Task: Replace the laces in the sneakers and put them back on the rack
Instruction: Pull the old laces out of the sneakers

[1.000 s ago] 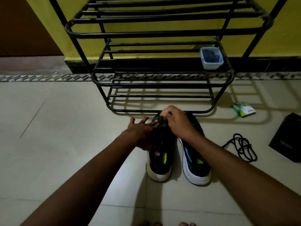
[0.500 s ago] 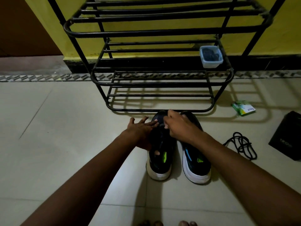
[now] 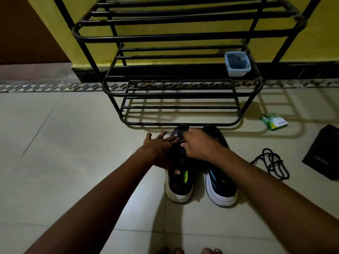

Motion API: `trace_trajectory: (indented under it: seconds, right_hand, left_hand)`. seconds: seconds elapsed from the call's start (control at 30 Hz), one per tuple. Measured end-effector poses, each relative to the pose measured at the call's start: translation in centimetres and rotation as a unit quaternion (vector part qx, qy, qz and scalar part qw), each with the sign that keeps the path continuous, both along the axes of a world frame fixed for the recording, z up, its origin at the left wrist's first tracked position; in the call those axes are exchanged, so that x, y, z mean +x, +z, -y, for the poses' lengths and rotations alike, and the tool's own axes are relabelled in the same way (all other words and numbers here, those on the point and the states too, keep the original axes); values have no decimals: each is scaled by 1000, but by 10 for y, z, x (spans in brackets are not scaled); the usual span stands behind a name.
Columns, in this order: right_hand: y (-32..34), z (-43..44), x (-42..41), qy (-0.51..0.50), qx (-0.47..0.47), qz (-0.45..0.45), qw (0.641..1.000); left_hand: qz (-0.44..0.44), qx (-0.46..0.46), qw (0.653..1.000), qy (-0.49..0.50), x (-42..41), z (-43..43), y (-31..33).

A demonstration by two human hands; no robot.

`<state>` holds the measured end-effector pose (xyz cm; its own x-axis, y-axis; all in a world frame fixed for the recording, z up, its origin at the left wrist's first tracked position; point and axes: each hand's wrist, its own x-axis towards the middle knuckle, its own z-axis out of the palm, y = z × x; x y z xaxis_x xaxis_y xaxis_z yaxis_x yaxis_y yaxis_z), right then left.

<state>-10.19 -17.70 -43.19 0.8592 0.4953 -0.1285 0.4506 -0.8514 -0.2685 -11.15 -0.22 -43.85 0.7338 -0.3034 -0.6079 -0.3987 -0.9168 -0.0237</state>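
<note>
Left sneaker (image 3: 180,187) and right sneaker (image 3: 222,189) are on the floor, heels toward me. My left hand (image 3: 159,147) is flat-fingered against the left sneaker's side, thumb over its top. My right hand (image 3: 199,143) has its fingers curled, pinching that shoe near the toe. A loose black lace (image 3: 273,163) lies off to the right, and the rack (image 3: 179,123) is just beyond the toes.

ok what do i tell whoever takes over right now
Left grip: flat against the left sneaker, fingers straight, steadying it.
Right grip: fingers curled, pinching at that sneaker's front lacing; too dark to see what it pinches.
Both sneakers stand on the floor, toes toward the rack; neither grip is on the right sneaker. A loose black lace lies on the floor to the right.
Done: cannot tell how far the lacing is.
Left: finish lacing both, then set them on the rack.
</note>
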Motion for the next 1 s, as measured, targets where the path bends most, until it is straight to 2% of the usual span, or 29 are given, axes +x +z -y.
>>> trace_trajectory:
  seconds: [0.13,0.2,0.23,0.3,0.33,0.4,0.43,0.47,0.53,0.63,0.77,0.9,0.97,1.0]
  right_hand:
    - [8,-3,3,53,-91,19,994]
    - [5,-3,5,46,-71,20,996]
    - [2,-1,5,23,-24,27,999]
    - [-4,2,5,-70,138,39,987]
    - [-4,4,5,-132,239,25,962]
    - [3,6,2,-235,396,-63,886]
    - [5,7,0,-259,426,-97,861]
    - [6,8,-1,-267,433,-110,854]
    - [7,9,-1,-250,405,-91,875]
    - [10,12,0,-204,287,-58,934]
    - [4,8,-7,-183,184,-47,965]
    - [-10,0,-28,-200,38,-17,979]
    - [-15,-5,-47,-206,38,42,977]
    - [-17,-8,-56,-208,49,74,974]
  left_hand:
    - [-2,-2,1000,0,0,0,1]
    - [-2,-6,1000,1,0,0,1]
    - [-3,-9,1000,2,0,0,1]
    - [-5,-10,1000,5,0,1,3]
    - [-6,-11,1000,6,-1,1,4]
    - [-6,-13,1000,6,0,0,3]
    - [-8,-13,1000,7,-1,0,3]
    - [-7,-10,1000,5,-1,0,2]
    - [-5,-3,1000,3,-1,0,1]
    - [-4,-4,1000,3,0,0,-1]
    - [0,-45,999,6,2,-6,-7]
    - [22,-174,983,51,2,-15,-14]
    - [57,-286,952,97,1,-14,-19]
    - [88,-309,940,113,-1,-12,-20]
